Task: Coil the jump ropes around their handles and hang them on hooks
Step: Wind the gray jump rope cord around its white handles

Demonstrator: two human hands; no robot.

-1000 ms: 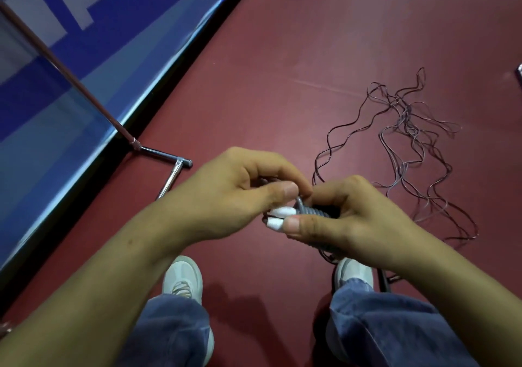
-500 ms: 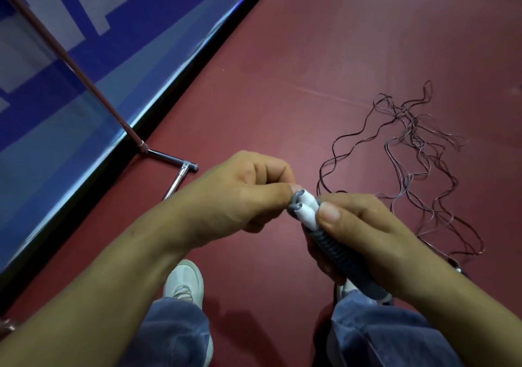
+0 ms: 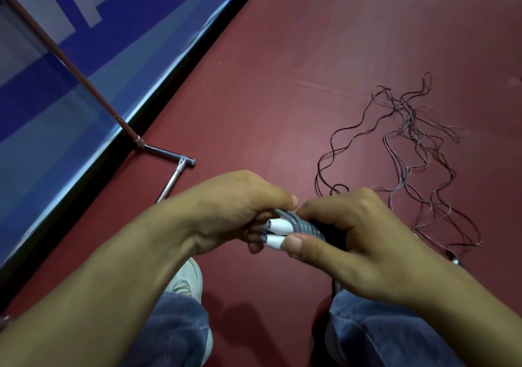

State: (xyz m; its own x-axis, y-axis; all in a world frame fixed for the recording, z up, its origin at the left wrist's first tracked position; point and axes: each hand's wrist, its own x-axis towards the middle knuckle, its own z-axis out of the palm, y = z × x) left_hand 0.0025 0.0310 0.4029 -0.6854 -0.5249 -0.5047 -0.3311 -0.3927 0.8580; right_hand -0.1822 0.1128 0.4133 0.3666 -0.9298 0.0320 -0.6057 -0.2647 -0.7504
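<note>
At far left I see a metal stand (image 3: 158, 151) on the red floor (image 3: 282, 55) beside the wall. The left hand (image 3: 234, 211) is curled, its fingers pinching the white-tipped ends of the two grey handles (image 3: 299, 225). The right hand (image 3: 353, 239) grips those handles side by side, thumb on the lower tip. Farther right, the thin rope (image 3: 411, 120) lies loosely tangled on the floor.

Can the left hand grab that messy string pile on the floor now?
Probably not yet. The left hand and right hand both hold the handles, and the tangled ropes lie on the floor beyond the right hand, so it would have to let go and reach across.
</note>
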